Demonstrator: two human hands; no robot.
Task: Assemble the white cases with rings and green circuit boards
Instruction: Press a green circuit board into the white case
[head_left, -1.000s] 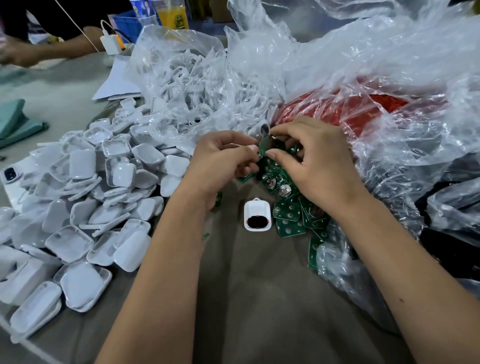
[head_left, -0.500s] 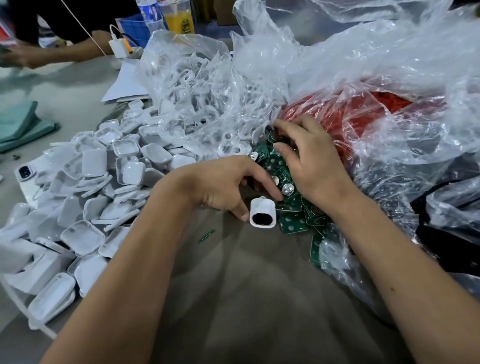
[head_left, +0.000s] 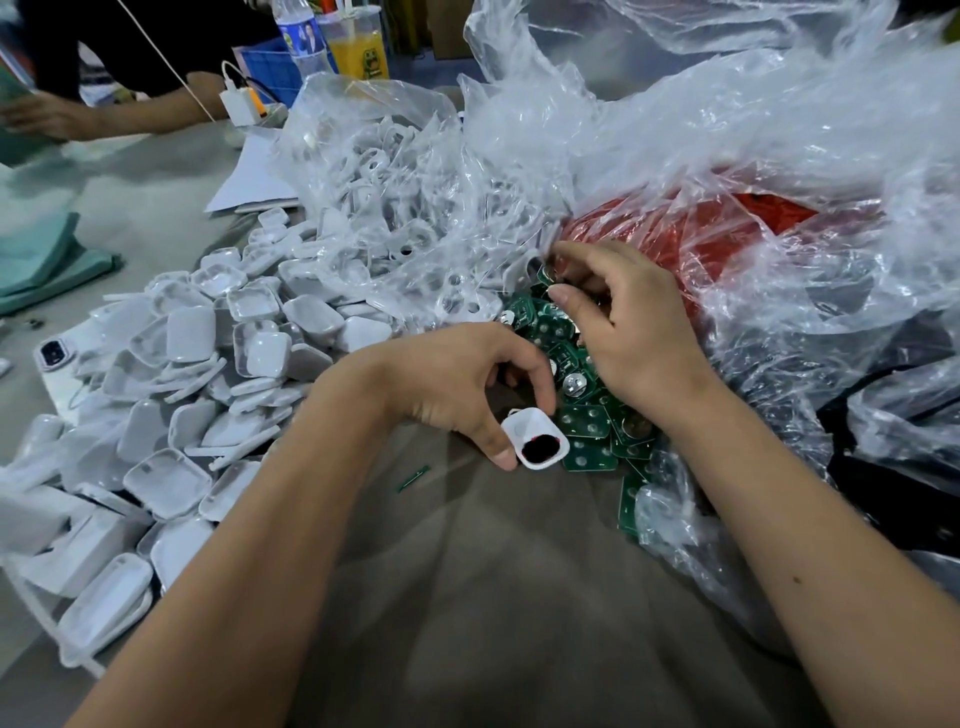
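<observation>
A grey table (head_left: 493, 597) carries a heap of white cases (head_left: 171, 395) at left. The left hand (head_left: 457, 389) pinches one case (head_left: 536, 439) beside the green boards (head_left: 587, 431); the right hand (head_left: 623, 332) pinches something small above them. That loose pile could scatter if nudged.

We are seeing white cases (head_left: 171, 374) of smooth, slightly glossy plastic, and one white case (head_left: 535, 439) showing a dark, glossy patch inside. The green circuit boards (head_left: 584, 434) are looking matt, with small shiny metal discs (head_left: 574, 385) glinting on them. Thin, crinkled clear plastic bags (head_left: 675, 145) are catching the light in bright creases, one lying over a red, textured material (head_left: 727, 234). The tabletop (head_left: 493, 597) is wearing a matt grey-brown cloth with soft folds. Matt white paper (head_left: 254, 182) and teal cloth (head_left: 47, 265) are lying further left.
</observation>
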